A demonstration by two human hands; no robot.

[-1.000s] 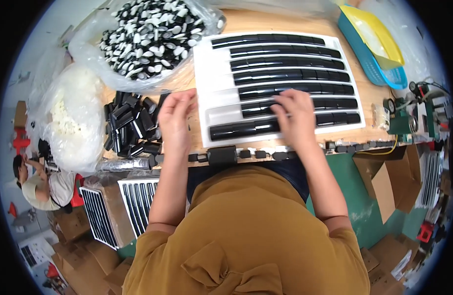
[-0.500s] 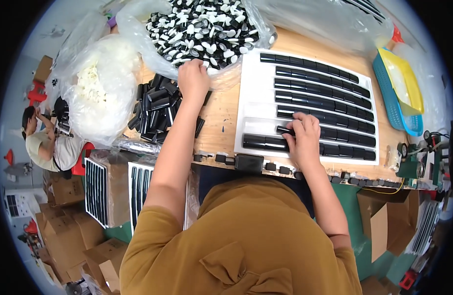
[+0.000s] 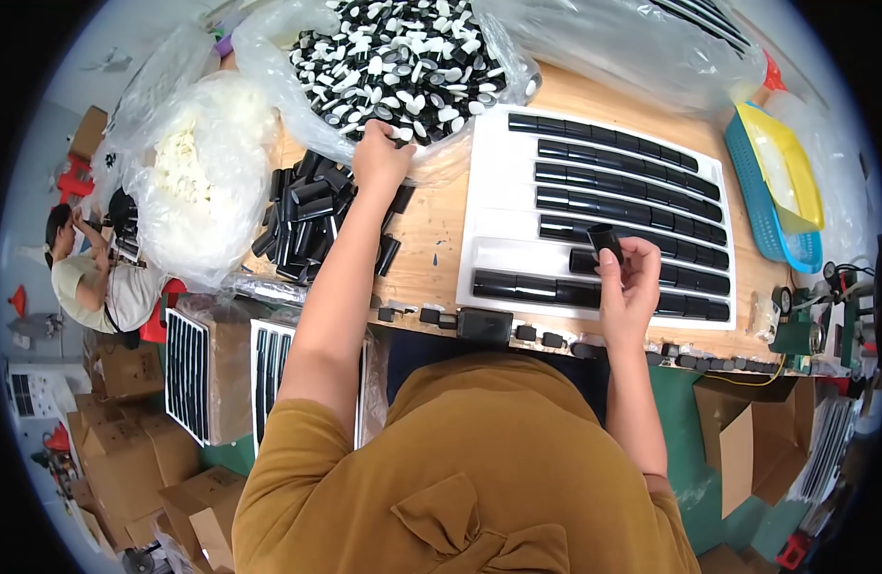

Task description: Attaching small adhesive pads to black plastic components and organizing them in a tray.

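Observation:
My right hand (image 3: 630, 277) holds a short black tube (image 3: 606, 241) upright over the white tray (image 3: 503, 182), which carries several rows of black tubes laid end to end. My left hand (image 3: 381, 153) reaches far forward, fingers curled at the edge of a clear plastic bag (image 3: 269, 57) full of small black-and-white caps (image 3: 403, 57). What its fingers pinch is hidden. A loose heap of black tubes (image 3: 312, 215) lies on the wooden table just left of that arm.
A bag of white parts (image 3: 197, 187) sits at the left. Blue and yellow baskets (image 3: 781, 187) stand at the right. Small black parts line the table's front edge (image 3: 518, 330). Filled trays (image 3: 187, 373) and cardboard boxes stand below left, near another person (image 3: 87, 277).
My left hand went from the tray's left edge out to the bag of caps. My right hand lifted a black tube off the tray rows toward me.

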